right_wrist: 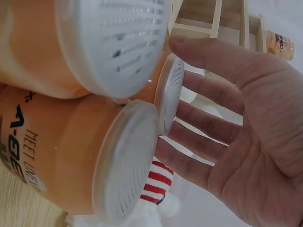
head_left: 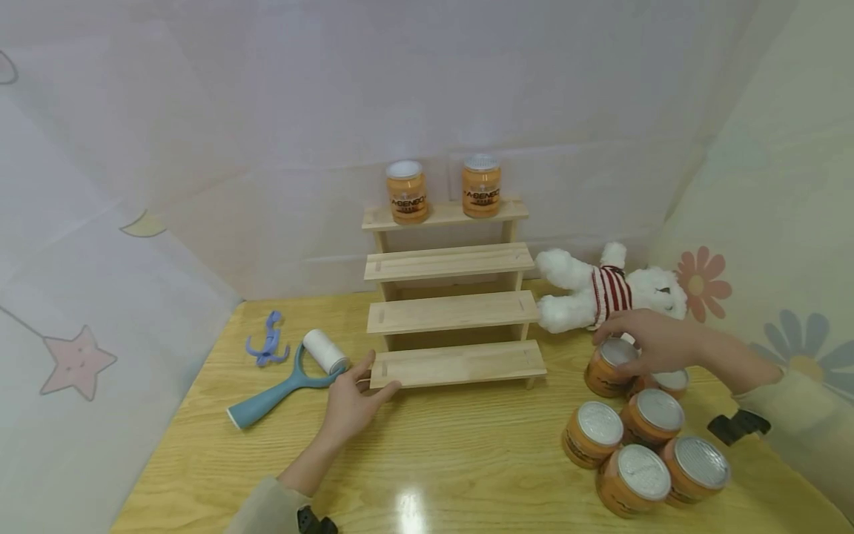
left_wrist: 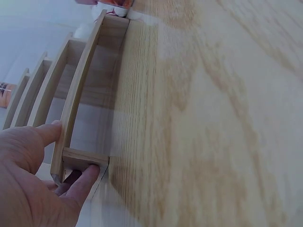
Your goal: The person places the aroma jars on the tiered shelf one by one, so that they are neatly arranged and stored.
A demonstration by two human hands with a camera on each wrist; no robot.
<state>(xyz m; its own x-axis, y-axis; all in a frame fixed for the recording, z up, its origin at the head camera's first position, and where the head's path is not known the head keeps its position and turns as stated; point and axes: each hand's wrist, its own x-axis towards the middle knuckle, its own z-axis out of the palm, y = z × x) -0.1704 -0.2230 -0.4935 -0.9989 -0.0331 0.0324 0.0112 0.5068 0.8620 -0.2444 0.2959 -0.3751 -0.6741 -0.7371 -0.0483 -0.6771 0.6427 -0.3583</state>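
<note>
A stepped wooden display rack [head_left: 457, 315] stands at the middle of the table. My left hand [head_left: 351, 400] grips the left end of its lowest step; in the left wrist view the thumb lies on the plank [left_wrist: 78, 104] and a finger touches the leg below. My right hand [head_left: 657, 341] has its thumb and fingers round the lid of an orange jar [head_left: 607, 374] with a pale slotted lid. In the right wrist view that lid [right_wrist: 171, 94] sits between thumb and fingers, whose tips are partly hidden. Several like jars [head_left: 634, 475] stand close by.
Two more orange jars [head_left: 482, 189] stand on the rack's top step. A white plush bear [head_left: 610, 293] in a striped top lies right of the rack. Left are a blue-handled lint roller [head_left: 280, 393] and a purple hook-shaped piece [head_left: 270, 341]. Cloth walls [head_left: 434, 89] enclose the table.
</note>
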